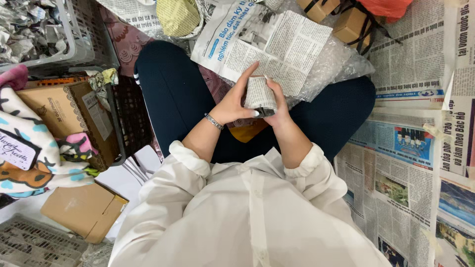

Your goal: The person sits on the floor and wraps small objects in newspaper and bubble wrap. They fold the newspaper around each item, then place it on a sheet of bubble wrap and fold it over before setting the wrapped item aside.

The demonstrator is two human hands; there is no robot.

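Note:
A small item wrapped in newspaper (259, 93) is held over my lap between both hands. My left hand (232, 103), with a metal bracelet on the wrist, grips its left side with fingers pressed on the paper. My right hand (280, 106) cups its right side and underside. What is inside the wrapping is hidden. A loose newspaper sheet (269, 44) lies on bubble wrap (336, 62) just beyond the hands, across my crossed legs in dark trousers.
Newspaper sheets (410, 163) cover the floor at right. A dark plastic crate (129, 118) with a cardboard box (59, 111) stands at left, beside a patterned blanket (29, 148). A grey basket of crumpled paper (29, 29) sits top left. Small brown boxes (346, 22) lie at top.

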